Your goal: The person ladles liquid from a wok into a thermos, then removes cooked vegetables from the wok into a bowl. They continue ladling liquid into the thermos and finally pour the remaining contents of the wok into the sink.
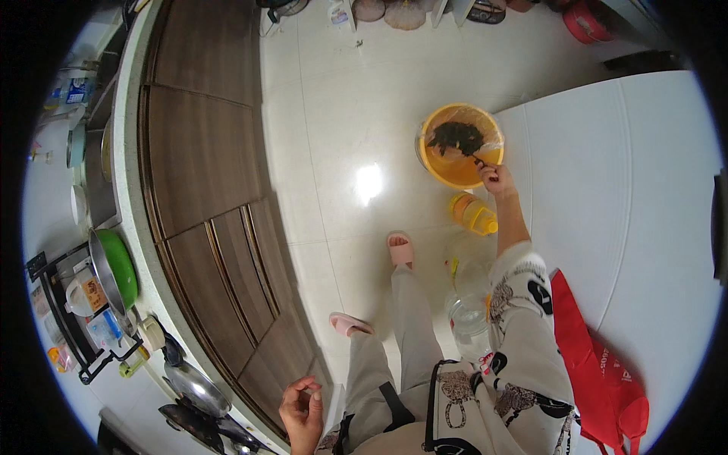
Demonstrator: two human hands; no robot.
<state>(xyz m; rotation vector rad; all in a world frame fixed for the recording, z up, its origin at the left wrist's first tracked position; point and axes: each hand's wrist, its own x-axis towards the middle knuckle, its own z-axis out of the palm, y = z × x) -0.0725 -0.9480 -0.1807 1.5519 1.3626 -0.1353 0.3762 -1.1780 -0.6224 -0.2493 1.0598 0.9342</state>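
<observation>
My right hand (pixel 497 178) reaches out over the near rim of a round orange-yellow bin (pixel 435 170) on the floor. Its fingers are closed on the thin dark end of a dark, ragged clump (pixel 456 137), which hangs in or over the bin. What the clump is made of cannot be told. Clear plastic film lines the bin's far rim. My left hand (pixel 302 409) is low in the view near the counter's edge, fingers loosely curled, holding nothing visible. A yellow oil bottle (pixel 474 214) lies or stands just below the bin.
Brown cabinets (pixel 199 153) under a counter run along the left, with a green bowl (pixel 116 270) and pans (pixel 196 389) on it. A white appliance (pixel 580 187) fills the right, a red bag (pixel 597 364) against it. Clear bottles (pixel 471 324) stand beside my legs. Shelved things are at the top.
</observation>
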